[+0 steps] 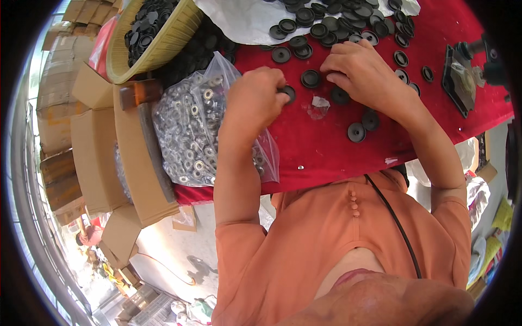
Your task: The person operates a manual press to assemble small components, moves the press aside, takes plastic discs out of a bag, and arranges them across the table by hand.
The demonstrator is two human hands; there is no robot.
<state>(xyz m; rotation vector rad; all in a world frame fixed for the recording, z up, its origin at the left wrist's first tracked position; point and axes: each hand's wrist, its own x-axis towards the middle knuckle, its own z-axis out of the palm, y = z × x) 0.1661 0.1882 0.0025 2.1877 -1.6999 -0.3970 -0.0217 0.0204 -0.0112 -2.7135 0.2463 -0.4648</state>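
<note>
Above the red cloth, my left hand pinches the edge of a round black plastic disc, partly hidden by the fingers. My right hand is curled, its fingertips pointing left; whether anything sits between them is hidden. Under its thumb a black disc shows, and I cannot tell if they touch. Between the hands lie a rimmed black disc and a crumpled scrap of clear plastic. Two more discs, one of them a grey-black one, lie nearer to me.
A clear bag of small metal bearings stands left of my left forearm. Beside it are a hammer and an open cardboard box. Farther back are a yellow basket of discs and a white sheet. A dark metal fixture stands right.
</note>
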